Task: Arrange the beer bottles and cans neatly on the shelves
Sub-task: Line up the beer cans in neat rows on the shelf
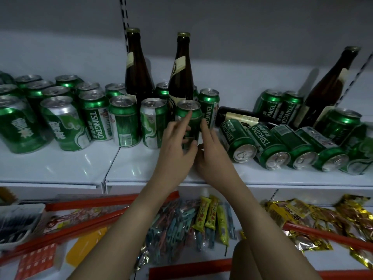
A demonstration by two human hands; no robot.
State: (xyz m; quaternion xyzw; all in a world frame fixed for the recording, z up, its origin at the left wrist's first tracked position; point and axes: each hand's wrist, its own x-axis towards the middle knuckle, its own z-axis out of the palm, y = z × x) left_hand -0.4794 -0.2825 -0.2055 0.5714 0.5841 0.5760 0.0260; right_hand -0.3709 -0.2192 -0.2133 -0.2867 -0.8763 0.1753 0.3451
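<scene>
Middle of the shelf: both hands are on one upright green can [188, 118], near the front edge of the white shelf [141, 168]
Left hand: left hand [177, 142] has its thumb and fingers curled round the can's left side, index finger stretched up to just under the rim, so it's got a proper hold
Right hand: right hand [212, 148] lies against the can's right side with the fingers fairly straight, touching more than gripping; can't see the thumb well
Left part of shelf: bunch of standing cans [94, 118] packed in rows, all upright, labels facing every which way
Back of shelf: two brown bottles [181, 77] standing upright behind the held can, cans tucked around them
Right part of shelf: row of fallen cans [282, 146] lying on their sides, tops toward the front edge, touching each other
Behind those: one dark bottle [238, 116] lying flat, and a tilted bottle [331, 81] leaning to the right near the right edge
Lower shelf: yellow snack packs [210, 211], clothes pegs in a bag [173, 225], red strips [101, 201]
</scene>
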